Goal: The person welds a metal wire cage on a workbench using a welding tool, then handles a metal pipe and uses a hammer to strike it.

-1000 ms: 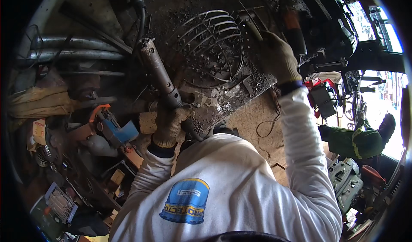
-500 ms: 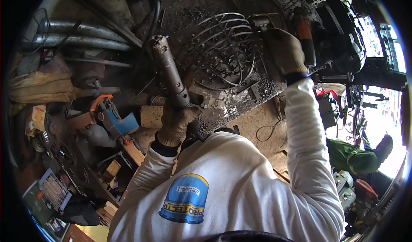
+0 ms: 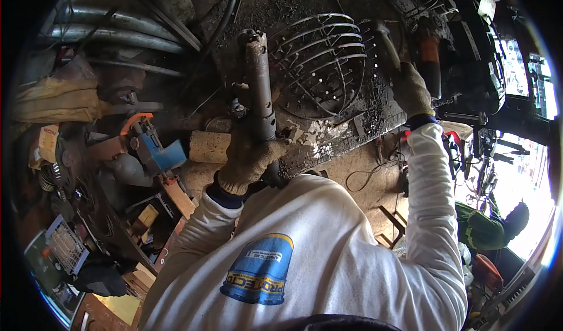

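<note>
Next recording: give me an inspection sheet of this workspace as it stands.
Surface: metal bench, scorched, spattered with pale residue.
Job's things: curved wire cage lying on the bench; long cylindrical tool held over it.
Clutter: blue-and-orange power tool, wood blocks, small wire basket at the left.
Grippers: left hand, gloved, grips the tool; right hand, gloved, on a dark handle by the cage.
Cables: hose at the top; thin wire on the floor.
Surroundings: pipes, crowded workshop, another person at the right.

Two gloved hands are seen, the left hand [image 3: 249, 161] and the right hand [image 3: 412, 90]. One wire basket [image 3: 322, 61] and two grey pipes [image 3: 117, 26] are counted.
</note>
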A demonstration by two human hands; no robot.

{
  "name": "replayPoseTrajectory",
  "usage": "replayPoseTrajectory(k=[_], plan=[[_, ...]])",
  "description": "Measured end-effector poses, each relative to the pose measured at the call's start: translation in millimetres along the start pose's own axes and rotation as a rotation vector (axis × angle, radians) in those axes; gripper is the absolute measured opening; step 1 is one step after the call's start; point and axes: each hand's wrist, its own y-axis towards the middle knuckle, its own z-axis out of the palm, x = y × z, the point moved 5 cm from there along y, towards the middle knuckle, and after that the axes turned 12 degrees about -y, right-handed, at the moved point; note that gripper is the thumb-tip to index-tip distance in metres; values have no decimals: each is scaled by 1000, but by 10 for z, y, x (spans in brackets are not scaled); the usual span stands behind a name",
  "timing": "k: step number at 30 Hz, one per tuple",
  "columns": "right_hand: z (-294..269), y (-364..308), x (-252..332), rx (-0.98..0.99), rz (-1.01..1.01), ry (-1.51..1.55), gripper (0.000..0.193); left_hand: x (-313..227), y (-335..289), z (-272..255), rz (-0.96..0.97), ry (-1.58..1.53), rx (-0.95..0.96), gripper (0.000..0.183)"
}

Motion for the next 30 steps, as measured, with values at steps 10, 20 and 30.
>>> replayPoseTrajectory(k=[10,20,30], plan=[[-1283,-912,244,-239,-2,708,32,228,-20,-96,132,416,71,25],[-1999,-1236,1563,112,-748,-271,47,263,-7,-78,431,296,66,40],[-1931,-1130,1545,95,-726,-45,52,142,38,-39,91,54,15,52]])
